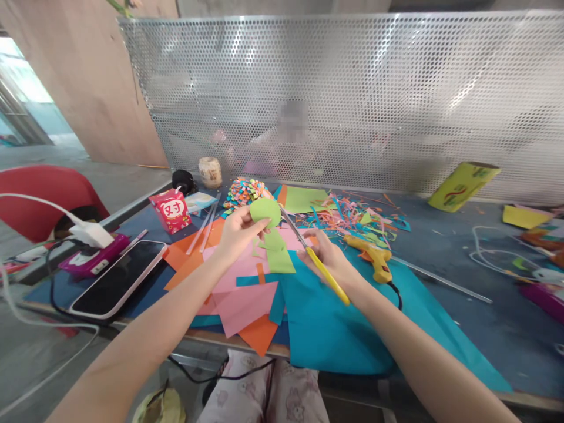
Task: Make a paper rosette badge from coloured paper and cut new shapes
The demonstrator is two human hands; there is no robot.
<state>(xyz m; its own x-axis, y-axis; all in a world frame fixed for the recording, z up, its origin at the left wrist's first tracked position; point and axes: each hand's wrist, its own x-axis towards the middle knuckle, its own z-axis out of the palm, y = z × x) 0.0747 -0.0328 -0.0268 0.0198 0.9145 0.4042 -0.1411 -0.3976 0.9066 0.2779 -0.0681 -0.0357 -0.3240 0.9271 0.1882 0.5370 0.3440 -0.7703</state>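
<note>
My left hand (pixel 243 228) pinches a round piece of light green paper (pixel 265 211) between thumb and fingers, above the pile of sheets. In my right hand (pixel 325 254) are scissors with yellow handles (pixel 325 272); their metal blades point up and left, with the tips close to the green disc's right edge. Whether the blades touch the disc I cannot tell. Below the hands lie pink paper (pixel 249 302), orange paper (pixel 259 336) and a large blue sheet (pixel 335 329). A multicoloured fringed paper ball (pixel 247 192) sits just behind my left hand.
A yellow glue gun (pixel 372 257) lies right of my right hand, near a heap of paper shreds (pixel 352 214). On the left are a phone (pixel 118 279), a purple power strip (pixel 93 258) and a red drink carton (pixel 171 210). A perforated metal panel (pixel 352 88) stands behind.
</note>
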